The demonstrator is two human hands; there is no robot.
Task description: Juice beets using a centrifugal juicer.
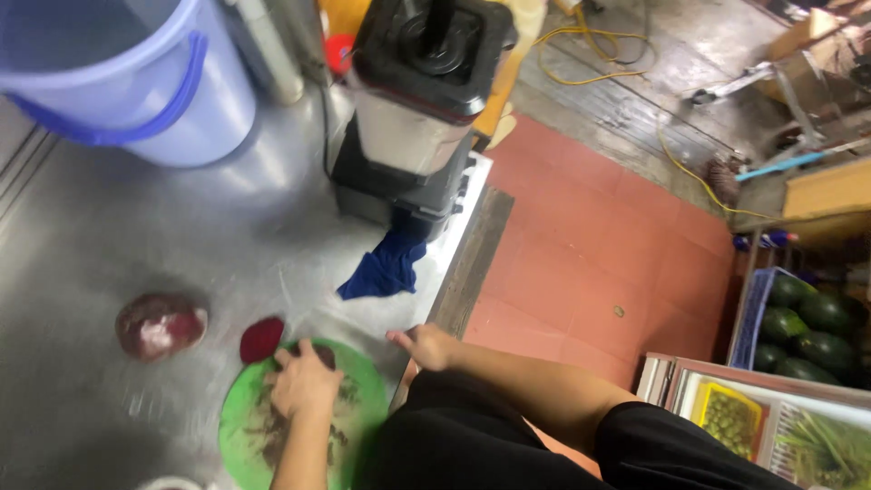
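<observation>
My left hand (304, 383) lies on a round green cutting board (367, 399) on the steel counter. Its fingers cover a dark red beet piece (321, 353) at the board's far edge. Dark peelings are scattered on the board around the hand. A cut beet half (261, 338) lies just off the board, to the left of the fingers. My right hand (426, 347) rests at the counter's right edge, loosely closed, and I see nothing in it. The picture is blurred.
A bagged dark red beet (161, 325) lies at the left. Behind stand a black blender (422, 100) with a blue cloth (386, 268) at its base, and a pale blue bucket (136, 82). To the right are red floor tiles (590, 236), a yellow cable (581, 45) and crates of green produce (807, 331).
</observation>
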